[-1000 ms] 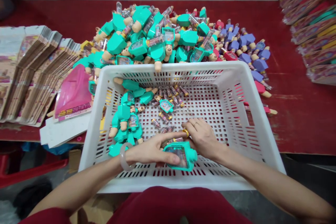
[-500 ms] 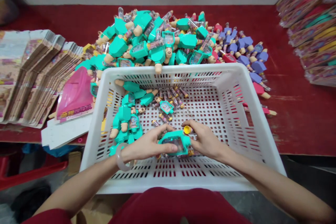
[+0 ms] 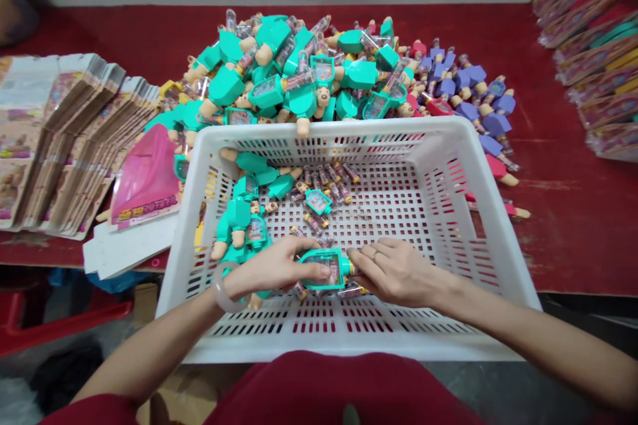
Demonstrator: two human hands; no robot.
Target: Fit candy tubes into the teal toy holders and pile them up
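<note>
At the near edge, the person's red top (image 3: pixel 339 392) shows just below the near rim of a white perforated plastic crate (image 3: pixel 349 345), and 2 bare forearms reach in over that rim. The left hand (image 3: pixel 272 265), with a pale bangle (image 3: pixel 224 289) at its wrist, closes around a teal toy case (image 3: pixel 326 269) with a clear window, its fingers (image 3: pixel 304 255) curled over the top and holding it. The case sits inside the crate, toward the near wall and slightly left of centre. The right hand (image 3: pixel 399 272), wearing a gold ring (image 3: pixel 375 255), lies almost flat beside it, its fingers (image 3: pixel 361 265) stretched out together against the right end of the case; whether they grip it, I cannot tell. Just beyond the hands, loose clear capsule tubes (image 3: pixel 326 186) lie scattered across the crate floor around a small teal case (image 3: pixel 318 201), while teal-clad doll bodies (image 3: pixel 239 219) gather by the left wall. Past the far rim, a large mound of teal and purple toy parts (image 3: pixel 299 73) sits on the red counter (image 3: pixel 563 239). To the left are stacks of printed card backings (image 3: pixel 64 139) and a pink blister shell (image 3: pixel 147 176); packaged toys (image 3: pixel 598 60) lie in overlapping rows at far right.
</note>
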